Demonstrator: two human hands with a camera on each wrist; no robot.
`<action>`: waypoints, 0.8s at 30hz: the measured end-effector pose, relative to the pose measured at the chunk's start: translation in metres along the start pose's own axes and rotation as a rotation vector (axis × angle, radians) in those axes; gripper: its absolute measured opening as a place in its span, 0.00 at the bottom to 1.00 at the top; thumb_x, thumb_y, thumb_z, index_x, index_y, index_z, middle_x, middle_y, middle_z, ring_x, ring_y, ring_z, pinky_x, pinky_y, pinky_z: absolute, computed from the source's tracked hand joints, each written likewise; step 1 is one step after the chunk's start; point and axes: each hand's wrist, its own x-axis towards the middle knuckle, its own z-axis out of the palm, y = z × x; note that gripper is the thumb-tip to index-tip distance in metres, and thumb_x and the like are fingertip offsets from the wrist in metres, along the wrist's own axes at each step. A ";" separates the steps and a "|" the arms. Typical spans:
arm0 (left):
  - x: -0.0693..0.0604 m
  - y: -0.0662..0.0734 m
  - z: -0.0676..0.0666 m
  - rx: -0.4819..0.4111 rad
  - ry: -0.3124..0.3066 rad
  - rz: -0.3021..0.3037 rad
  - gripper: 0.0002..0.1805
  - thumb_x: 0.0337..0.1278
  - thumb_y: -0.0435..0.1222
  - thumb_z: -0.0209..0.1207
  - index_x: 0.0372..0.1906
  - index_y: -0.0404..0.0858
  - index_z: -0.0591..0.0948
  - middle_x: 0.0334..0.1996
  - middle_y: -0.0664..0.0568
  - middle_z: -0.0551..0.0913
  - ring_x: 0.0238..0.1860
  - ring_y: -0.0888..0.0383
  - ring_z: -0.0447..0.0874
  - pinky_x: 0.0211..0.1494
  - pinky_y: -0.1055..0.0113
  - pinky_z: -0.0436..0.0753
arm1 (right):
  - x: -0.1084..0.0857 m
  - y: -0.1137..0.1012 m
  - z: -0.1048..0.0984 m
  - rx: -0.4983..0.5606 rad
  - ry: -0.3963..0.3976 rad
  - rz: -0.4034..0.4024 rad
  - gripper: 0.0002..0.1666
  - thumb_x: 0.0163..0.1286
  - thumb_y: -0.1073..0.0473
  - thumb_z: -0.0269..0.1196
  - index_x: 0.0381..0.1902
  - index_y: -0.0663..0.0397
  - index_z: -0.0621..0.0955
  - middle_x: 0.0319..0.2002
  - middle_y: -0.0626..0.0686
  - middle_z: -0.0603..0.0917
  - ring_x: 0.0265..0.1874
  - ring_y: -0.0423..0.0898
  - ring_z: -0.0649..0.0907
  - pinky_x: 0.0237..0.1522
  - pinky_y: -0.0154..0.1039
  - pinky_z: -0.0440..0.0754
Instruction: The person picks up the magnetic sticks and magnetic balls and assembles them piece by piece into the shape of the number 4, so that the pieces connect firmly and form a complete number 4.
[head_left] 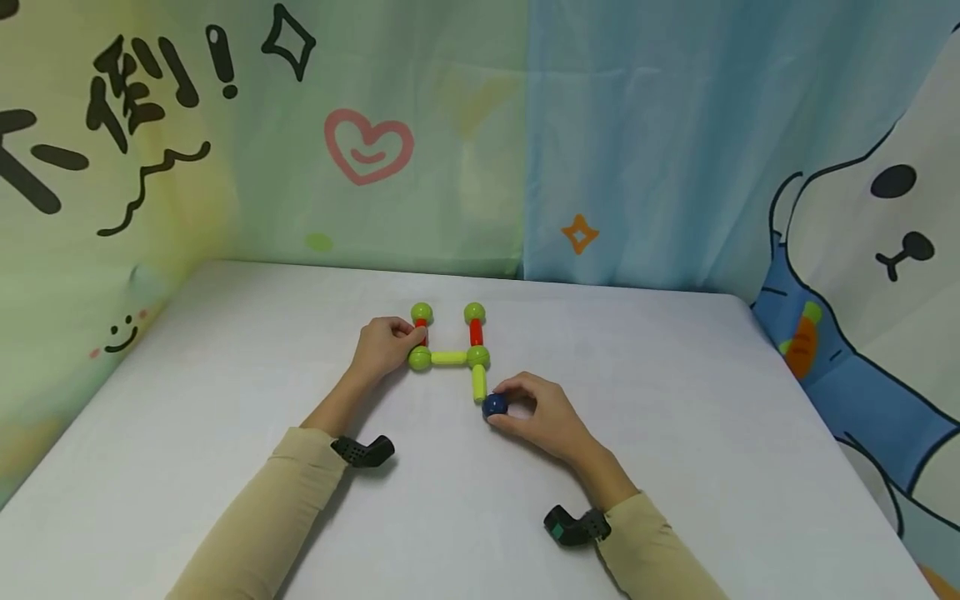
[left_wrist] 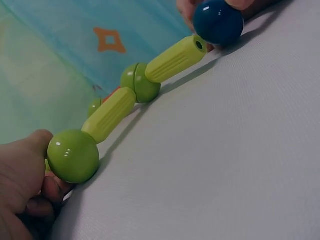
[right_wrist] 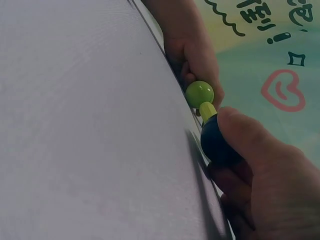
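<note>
A shape of magnetic sticks and balls lies on the white table. My left hand (head_left: 382, 346) pinches its left red stick (head_left: 421, 323), which runs between a far green ball (head_left: 422, 312) and a near green ball (head_left: 420, 359). A yellow-green stick (head_left: 450, 358) links that near ball to another green ball (head_left: 477, 357), from which a second red stick (head_left: 476, 333) points away. Another yellow-green stick (head_left: 479, 383) extends toward me. In the left wrist view its end face shows, beside a dark blue ball (left_wrist: 218, 22). Thumb and fingers of my right hand (head_left: 543, 417) pinch this ball.
The white table (head_left: 262, 333) extends around both hands. Printed curtains (head_left: 450, 167) hang behind it and along the sides. Each wrist carries a small black camera, such as the one at the left cuff (head_left: 363, 452).
</note>
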 end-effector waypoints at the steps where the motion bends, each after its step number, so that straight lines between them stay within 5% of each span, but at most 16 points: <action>1: 0.000 0.000 0.000 0.000 0.000 0.000 0.19 0.58 0.49 0.58 0.34 0.35 0.83 0.25 0.50 0.80 0.29 0.58 0.74 0.31 0.70 0.70 | 0.000 -0.001 0.001 0.008 0.003 0.000 0.21 0.52 0.51 0.74 0.44 0.46 0.80 0.40 0.41 0.83 0.42 0.37 0.80 0.49 0.35 0.79; 24: 0.001 -0.004 0.001 -0.002 0.008 0.013 0.18 0.58 0.49 0.59 0.34 0.36 0.83 0.25 0.50 0.80 0.28 0.57 0.74 0.31 0.70 0.71 | 0.001 -0.009 0.013 0.003 0.012 -0.031 0.21 0.50 0.53 0.75 0.38 0.49 0.78 0.37 0.44 0.81 0.38 0.38 0.80 0.43 0.34 0.79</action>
